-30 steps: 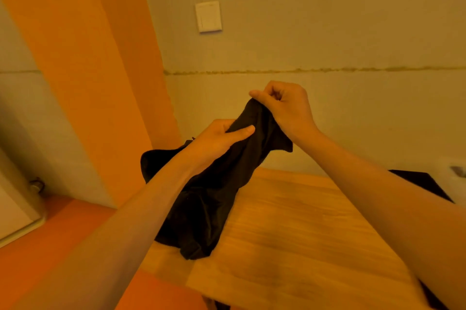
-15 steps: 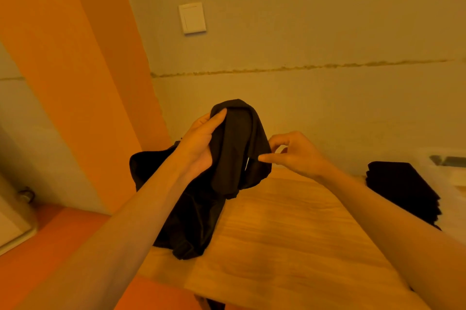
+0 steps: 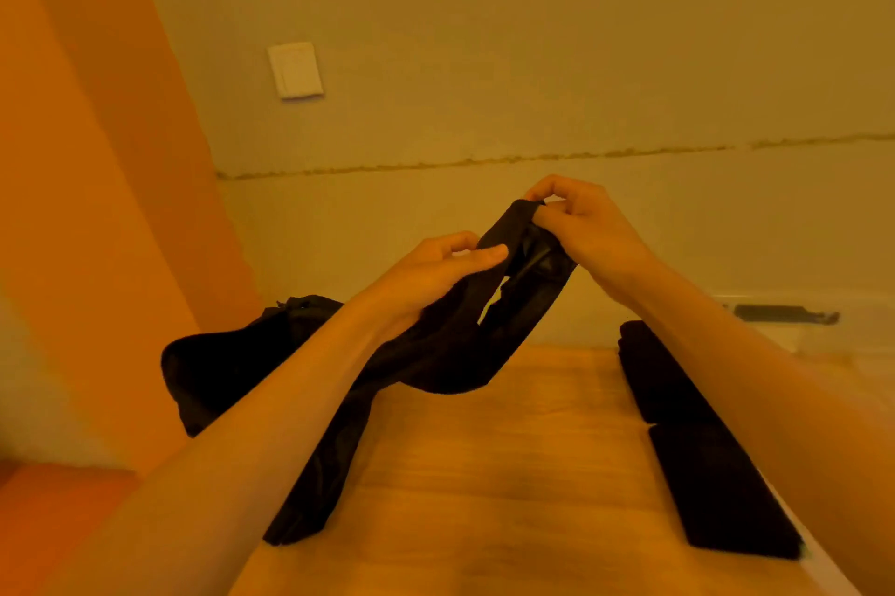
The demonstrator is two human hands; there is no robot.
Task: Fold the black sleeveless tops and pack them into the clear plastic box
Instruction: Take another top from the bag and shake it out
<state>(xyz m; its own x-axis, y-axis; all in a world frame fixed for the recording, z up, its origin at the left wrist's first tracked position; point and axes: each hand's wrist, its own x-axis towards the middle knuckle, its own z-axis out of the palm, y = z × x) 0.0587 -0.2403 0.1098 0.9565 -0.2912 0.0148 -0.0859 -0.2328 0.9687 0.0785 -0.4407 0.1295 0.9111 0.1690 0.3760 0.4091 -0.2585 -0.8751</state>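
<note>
A person holds a black top (image 3: 450, 353) raised over a wooden table (image 3: 508, 474). The right hand (image 3: 581, 232) pinches its upper edge, and the left hand (image 3: 436, 266), just below that pinch, grips the cloth under its thumb, apparently to find the shoulders and straighten it for folding. The rest of the top trails down from the grip toward an unfolded heap (image 3: 218, 363). Under the right forearm, folded tops (image 3: 717, 474) lie by the clear box (image 3: 775, 338), though whether they are inside it is unclear.

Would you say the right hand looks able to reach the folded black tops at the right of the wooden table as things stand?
Probably yes, once freed: nothing stands between the right hand and the folded black tops, but it pinches the black sleeveless top that the left hand grips.
</note>
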